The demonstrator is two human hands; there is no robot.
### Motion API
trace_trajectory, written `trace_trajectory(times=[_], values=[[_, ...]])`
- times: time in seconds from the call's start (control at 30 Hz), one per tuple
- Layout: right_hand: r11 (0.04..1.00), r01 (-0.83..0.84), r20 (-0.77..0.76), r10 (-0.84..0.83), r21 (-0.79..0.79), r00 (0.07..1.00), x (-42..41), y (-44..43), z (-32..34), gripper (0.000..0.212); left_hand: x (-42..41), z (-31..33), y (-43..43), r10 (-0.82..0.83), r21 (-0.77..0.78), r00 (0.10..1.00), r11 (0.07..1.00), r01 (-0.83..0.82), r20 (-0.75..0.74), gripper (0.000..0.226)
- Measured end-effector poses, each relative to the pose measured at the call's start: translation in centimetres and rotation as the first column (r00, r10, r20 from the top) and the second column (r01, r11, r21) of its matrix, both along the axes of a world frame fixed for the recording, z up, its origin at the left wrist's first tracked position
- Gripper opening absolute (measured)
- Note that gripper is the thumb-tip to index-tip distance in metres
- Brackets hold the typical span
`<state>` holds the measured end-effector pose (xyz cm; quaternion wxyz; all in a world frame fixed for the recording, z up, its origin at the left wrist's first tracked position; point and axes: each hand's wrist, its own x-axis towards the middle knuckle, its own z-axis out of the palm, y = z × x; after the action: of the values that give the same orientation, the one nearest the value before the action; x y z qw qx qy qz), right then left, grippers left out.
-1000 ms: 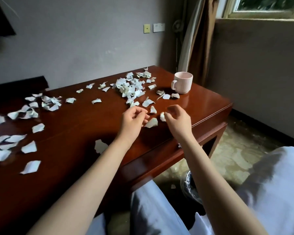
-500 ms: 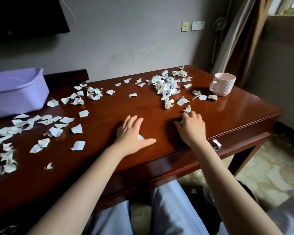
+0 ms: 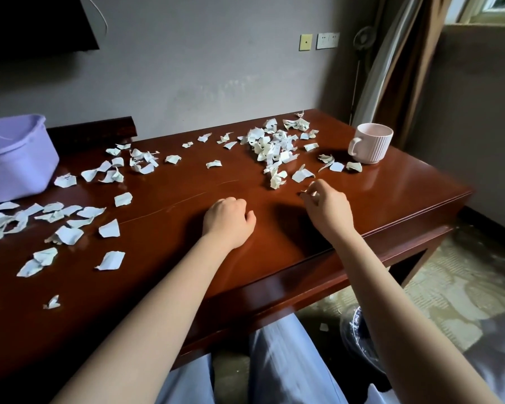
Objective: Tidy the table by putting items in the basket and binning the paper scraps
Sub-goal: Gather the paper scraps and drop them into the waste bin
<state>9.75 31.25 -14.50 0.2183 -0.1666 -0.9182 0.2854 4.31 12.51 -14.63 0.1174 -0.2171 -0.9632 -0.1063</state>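
Dozens of paper scraps (image 3: 274, 145) litter the dark wooden counter (image 3: 391, 196) as you sit at its near edge, both bare forearms stretched across the polished top. Your left hand (image 3: 229, 221) rests knuckles-up on the wood near the middle, its grip curled into a loose fist; whether anything is tucked inside cannot be told from this angle. Your right hand (image 3: 328, 207) sits just to the right of it, its grip pinched together on a small scrap (image 3: 314, 194) between thumb and fingertips, close to the nearest pieces of the thickest heap.

That heap lies toward the far right of the counter, thinning out beside a pink ribbed mug (image 3: 372, 142), which stands upright near the far right corner with its handle facing left. A second, looser spread covers the left half, with flat and curled pieces running up to a lilac basket (image 3: 15, 161) at the far left edge (part of it is cut off by the frame). Between the two spreads, a few single pieces lie well apart.

Under the counter's right side, on the patterned floor beside your knee, stands a dark bin (image 3: 359, 342) lined with clear plastic, one stray piece lying on the floor near it.
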Motion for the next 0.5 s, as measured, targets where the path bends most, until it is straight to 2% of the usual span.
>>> trace_trajectory(times=[0.1, 0.27, 0.33, 0.4, 0.5], values=[[0.999, -0.003, 0.036, 0.005, -0.042, 0.999, -1.0, 1.8, 0.5, 0.036, -1.1, 0.5, 1.5, 0.017, 0.03, 0.999, 0.999, -0.017, 0.031, 0.03], [0.994, -0.101, 0.244, 0.108, -0.041, 0.964, -3.6, 5.4, 1.8, 0.08, -3.7, 1.6, 6.0, -0.029, 0.176, 0.995, 0.984, 0.011, 0.1, 0.033], [0.984, -0.176, 0.353, 0.175, -0.03, 0.919, -4.9, 6.5, 2.2, 0.095, -5.0, 1.7, 7.7, -0.044, 0.128, 0.989, 0.991, 0.026, 0.143, 0.05], [0.965, -0.247, 0.432, 0.26, -0.086, 0.864, -6.2, 7.4, 2.5, 0.105, -6.4, 1.5, 9.1, -0.048, 0.058, 0.986, 0.998, 0.04, 0.159, 0.066], [0.933, -0.319, 0.481, 0.359, -0.166, 0.8, -7.9, 8.1, 3.2, 0.107, -8.0, 1.3, 10.2, -0.05, -0.012, 0.989, 0.999, 0.052, 0.139, 0.068]])
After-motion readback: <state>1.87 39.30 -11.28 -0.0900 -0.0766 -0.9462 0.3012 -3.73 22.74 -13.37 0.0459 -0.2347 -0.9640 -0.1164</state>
